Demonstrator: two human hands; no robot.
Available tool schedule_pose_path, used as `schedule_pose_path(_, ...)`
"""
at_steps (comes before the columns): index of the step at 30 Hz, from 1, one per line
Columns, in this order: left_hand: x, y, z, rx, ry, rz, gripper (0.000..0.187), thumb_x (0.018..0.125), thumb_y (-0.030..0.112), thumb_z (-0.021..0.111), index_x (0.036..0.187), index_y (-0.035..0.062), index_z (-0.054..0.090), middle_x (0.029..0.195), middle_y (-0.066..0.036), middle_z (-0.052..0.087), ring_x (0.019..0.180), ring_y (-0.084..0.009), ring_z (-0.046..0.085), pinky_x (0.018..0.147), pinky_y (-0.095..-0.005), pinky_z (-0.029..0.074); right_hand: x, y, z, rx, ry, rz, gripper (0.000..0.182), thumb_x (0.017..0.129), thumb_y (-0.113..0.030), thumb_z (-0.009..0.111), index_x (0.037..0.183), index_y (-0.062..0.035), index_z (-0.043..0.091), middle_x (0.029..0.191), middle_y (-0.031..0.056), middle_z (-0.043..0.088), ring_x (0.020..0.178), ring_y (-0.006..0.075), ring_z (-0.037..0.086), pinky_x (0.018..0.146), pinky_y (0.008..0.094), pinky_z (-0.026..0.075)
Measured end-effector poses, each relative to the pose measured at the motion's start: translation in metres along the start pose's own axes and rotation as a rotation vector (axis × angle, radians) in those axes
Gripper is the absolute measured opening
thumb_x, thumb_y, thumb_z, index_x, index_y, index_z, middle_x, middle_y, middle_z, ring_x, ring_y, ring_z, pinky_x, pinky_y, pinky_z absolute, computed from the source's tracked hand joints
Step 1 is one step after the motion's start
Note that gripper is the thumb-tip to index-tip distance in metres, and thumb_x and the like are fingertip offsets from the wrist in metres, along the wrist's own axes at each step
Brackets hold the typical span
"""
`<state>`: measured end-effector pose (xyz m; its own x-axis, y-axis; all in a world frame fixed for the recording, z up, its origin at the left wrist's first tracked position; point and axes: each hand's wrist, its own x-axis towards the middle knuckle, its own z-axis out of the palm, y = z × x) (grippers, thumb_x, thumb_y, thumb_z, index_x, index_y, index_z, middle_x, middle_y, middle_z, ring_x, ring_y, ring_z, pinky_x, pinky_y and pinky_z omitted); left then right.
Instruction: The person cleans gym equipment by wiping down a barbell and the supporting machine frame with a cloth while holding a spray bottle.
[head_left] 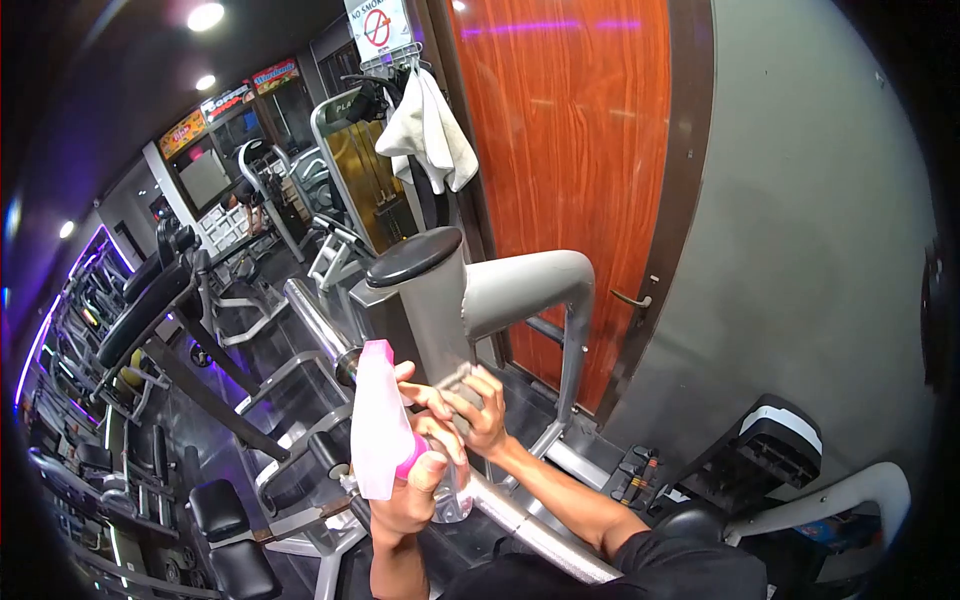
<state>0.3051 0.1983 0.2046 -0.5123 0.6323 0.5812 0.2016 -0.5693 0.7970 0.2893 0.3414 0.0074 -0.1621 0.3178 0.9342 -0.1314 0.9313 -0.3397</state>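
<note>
A spray bottle with a pale pink head (pixel 378 425) and a clear body (pixel 453 500) is held by my left hand (pixel 410 490), whose fingers wrap round its neck. Just to the right, my right hand (pixel 480 410) has its fingers curled round a greyish cloth (pixel 460 400), close to the left fingers. Both hands are in front of the grey machine post (pixel 435 320) with a black round cap (pixel 414 257). A metal bar (pixel 540 545) runs below the hands.
A brown wooden door (pixel 570 180) stands behind the machine's curved grey frame (pixel 530 285). White towels (pixel 428 135) hang beside it. Gym machines and a black padded bench (pixel 235 545) are at the left. A black and white step (pixel 770 445) leans at the right.
</note>
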Motion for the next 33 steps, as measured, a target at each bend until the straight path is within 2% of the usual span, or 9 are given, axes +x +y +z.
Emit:
schedule_pose_path(6, -0.002, 0.001, 0.01, 0.107, 0.105, 0.076, 0.09, 0.084, 0.045, 0.065, 0.142, -0.006, 0.018, 0.093, -0.016, 0.051, 0.054, -0.0178, 0.058, 0.054, -0.0309, 0.051, 0.147, -0.049, -0.023, -0.034, 0.058, -0.058, 0.049, 0.072, -0.005, 0.063, 0.118, -0.0201, 0.065, 0.119, 0.0077, 0.053, 0.114, 0.0304, 0.046, 0.097, 0.0412, 0.039)
schedule_pose_path(9, -0.004, 0.0, 0.01, 0.145, 0.109, 0.121, 0.089, 0.086, 0.045, 0.062, 0.142, -0.0058, 0.016, 0.099, -0.018, 0.049, 0.054, -0.0176, 0.057, 0.054, -0.0315, 0.052, 0.133, -0.048, -0.026, -0.061, -0.001, -0.027, 0.052, 0.071, -0.002, 0.06, 0.12, -0.0203, 0.064, 0.118, 0.0072, 0.054, 0.113, 0.0299, 0.047, 0.095, 0.0404, 0.04)
schedule_pose_path(12, -0.004, 0.001, 0.009, 0.171, 0.113, 0.115, 0.093, 0.086, 0.045, 0.062, 0.141, -0.0072, 0.009, 0.1, -0.021, 0.052, 0.063, -0.0207, 0.062, 0.062, -0.0325, 0.052, 0.064, -0.035, -0.016, -0.072, -0.022, 0.001, 0.047, 0.074, -0.01, 0.067, 0.12, -0.021, 0.064, 0.117, 0.0063, 0.052, 0.114, 0.0298, 0.046, 0.094, 0.0401, 0.04)
schedule_pose_path(17, -0.004, -0.007, 0.002, 0.251, 0.115, 0.171, 0.078, 0.087, 0.043, 0.06, 0.136, -0.0054, 0.024, 0.105, -0.021, 0.048, 0.059, -0.0236, 0.063, 0.064, -0.039, 0.057, -0.039, -0.012, -0.022, 0.002, -0.279, 0.058, 0.056, 0.067, -0.009, 0.074, 0.119, -0.0243, 0.064, 0.117, 0.0049, 0.052, 0.114, 0.0297, 0.046, 0.095, 0.0395, 0.041)
schedule_pose_path(21, -0.006, -0.003, 0.008, 0.201, 0.163, 0.125, 0.073, 0.086, 0.042, 0.06, 0.133, -0.0036, 0.027, 0.093, -0.018, 0.053, 0.061, -0.0241, 0.063, 0.069, -0.0426, 0.057, 0.002, -0.005, -0.026, 0.047, -0.26, -0.023, 0.059, 0.062, -0.005, 0.074, 0.118, -0.0244, 0.066, 0.113, 0.0047, 0.053, 0.111, 0.0288, 0.047, 0.093, 0.0367, 0.043)
schedule_pose_path(24, -0.003, -0.007, 0.007, 0.161, 0.137, 0.113, 0.072, 0.086, 0.041, 0.06, 0.132, -0.0025, 0.028, 0.084, -0.015, 0.054, 0.063, -0.0244, 0.063, 0.07, -0.0438, 0.056, 0.064, -0.013, -0.016, 0.005, -0.039, -0.09, 0.049, 0.069, -0.012, 0.074, 0.117, -0.0217, 0.066, 0.116, 0.0069, 0.052, 0.11, 0.0301, 0.047, 0.093, 0.0396, 0.043)
schedule_pose_path(25, -0.003, -0.004, 0.012, 0.161, 0.152, 0.086, 0.071, 0.086, 0.041, 0.059, 0.132, -0.0024, 0.027, 0.077, -0.011, 0.054, 0.063, -0.0244, 0.063, 0.075, -0.046, 0.054, 0.088, -0.019, -0.016, 0.019, 0.031, -0.088, 0.051, 0.069, -0.014, 0.074, 0.119, -0.0204, 0.065, 0.117, 0.0077, 0.051, 0.112, 0.031, 0.046, 0.095, 0.0402, 0.041)
schedule_pose_path(28, -0.004, -0.004, 0.005, 0.114, 0.042, 0.02, 0.076, 0.087, 0.042, 0.061, 0.138, 0.0006, 0.024, 0.081, -0.009, 0.053, 0.072, -0.0239, 0.062, 0.089, -0.0466, 0.046, 0.126, -0.03, -0.012, -0.032, 0.129, -0.047, 0.06, 0.066, -0.005, 0.07, 0.124, -0.0201, 0.061, 0.125, 0.01, 0.045, 0.119, 0.0325, 0.041, 0.099, 0.042, 0.035)
schedule_pose_path(33, -0.007, -0.004, 0.005, 0.047, 0.06, 0.004, 0.081, 0.085, 0.043, 0.064, 0.137, -0.0023, 0.022, 0.076, -0.008, 0.052, 0.072, -0.0238, 0.061, 0.089, -0.0451, 0.044, 0.05, -0.024, -0.002, 0.0, 0.01, 0.057, 0.071, 0.062, -0.006, 0.072, 0.129, -0.0178, 0.053, 0.128, 0.0127, 0.039, 0.124, 0.0358, 0.034, 0.101, 0.0464, 0.032)
